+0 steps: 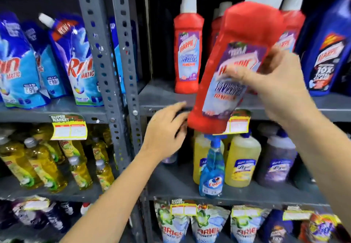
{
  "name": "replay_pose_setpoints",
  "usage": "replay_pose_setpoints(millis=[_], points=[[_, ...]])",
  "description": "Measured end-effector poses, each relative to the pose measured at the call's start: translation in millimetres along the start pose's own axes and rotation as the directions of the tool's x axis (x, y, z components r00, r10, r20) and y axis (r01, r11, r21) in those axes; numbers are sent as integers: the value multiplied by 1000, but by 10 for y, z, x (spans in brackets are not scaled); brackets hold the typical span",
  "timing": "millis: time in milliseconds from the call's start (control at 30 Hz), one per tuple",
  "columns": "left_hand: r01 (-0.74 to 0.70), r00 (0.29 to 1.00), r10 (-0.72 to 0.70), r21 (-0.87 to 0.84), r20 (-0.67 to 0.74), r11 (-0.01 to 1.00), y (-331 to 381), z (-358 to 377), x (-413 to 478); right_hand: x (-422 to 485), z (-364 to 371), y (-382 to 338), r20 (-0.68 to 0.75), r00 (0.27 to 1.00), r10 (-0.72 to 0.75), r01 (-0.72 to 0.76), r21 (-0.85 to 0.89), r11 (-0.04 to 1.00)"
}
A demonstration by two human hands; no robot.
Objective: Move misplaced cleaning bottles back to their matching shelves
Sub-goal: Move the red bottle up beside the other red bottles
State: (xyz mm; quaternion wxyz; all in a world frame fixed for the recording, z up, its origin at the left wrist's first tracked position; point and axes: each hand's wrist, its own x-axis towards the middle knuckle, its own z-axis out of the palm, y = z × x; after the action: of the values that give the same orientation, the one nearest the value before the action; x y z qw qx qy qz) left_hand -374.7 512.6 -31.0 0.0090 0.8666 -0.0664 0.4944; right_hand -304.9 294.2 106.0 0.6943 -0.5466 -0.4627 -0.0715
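My right hand (273,83) grips a red Harpic bathroom-cleaner bottle (237,39) with a white cap, held tilted in front of the upper grey shelf (163,94). Its base hangs over the shelf's front edge. My left hand (167,127) is spread open just left of the bottle's base, fingertips near or touching it. Matching red Harpic bottles (188,53) stand upright on that shelf, some partly hidden behind the held one.
A dark blue Harpic bottle (326,53) stands at the upper right. Below are yellow and purple cleaner jugs (241,163) and a blue Colin spray bottle (212,168). Rin pouches (77,62) and yellow dish-liquid bottles (43,163) fill the left rack; Ariel pouches (209,225) sit lowest.
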Motion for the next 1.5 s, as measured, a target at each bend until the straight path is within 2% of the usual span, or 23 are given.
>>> replay_pose_setpoints(millis=[67, 133, 200, 300, 400, 633, 733, 800, 933, 1100, 1333, 1500], points=[[23, 1000, -22, 100, -10, 995, -93, -5, 335, 312, -93, -75, -34, 999, 2, -2, 24, 1000], [99, 990, -116, 195, 76, 976, -189, 86, 483, 601, -164, -26, -68, 997, 47, -46, 12, 999], [133, 981, -159, 210, 114, 969, -227, 186, 479, 830, -225, 130, -108, 991, 77, -78, -11, 997], [132, 989, -142, 180, 43, 975, -208, 214, 454, 1013, -307, 452, -170, 978, 120, -135, -82, 987], [131, 991, -131, 226, -16, 965, -199, 201, 483, 1083, -338, 688, -201, 967, 158, -187, -133, 973], [97, 993, -73, 289, -91, 952, -257, 246, 462, 1132, -323, 884, -149, 969, 199, -223, -167, 960], [96, 992, -65, 303, -111, 948, -264, 293, 441, 1003, -347, 981, -146, 954, 261, -288, -206, 935], [99, 990, -64, 299, -127, 949, -255, 321, 443, 867, -411, 1070, -132, 944, 302, -330, -324, 887], [88, 988, -42, 315, -147, 945, -258, 318, 473, 713, -512, 1264, -53, 936, 347, -324, -513, 795], [61, 981, 1, 311, -195, 948, -270, 332, 482, 915, -578, 1451, -19, 912, 409, -367, -480, 797], [70, 979, -5, 314, -203, 947, -304, 361, 473, 974, -492, 1571, -56, 924, 377, -358, -471, 806], [61, 977, 8, 313, -213, 948, -282, 328, 489, 903, -500, 1638, 0, 919, 394, -362, -393, 845]])
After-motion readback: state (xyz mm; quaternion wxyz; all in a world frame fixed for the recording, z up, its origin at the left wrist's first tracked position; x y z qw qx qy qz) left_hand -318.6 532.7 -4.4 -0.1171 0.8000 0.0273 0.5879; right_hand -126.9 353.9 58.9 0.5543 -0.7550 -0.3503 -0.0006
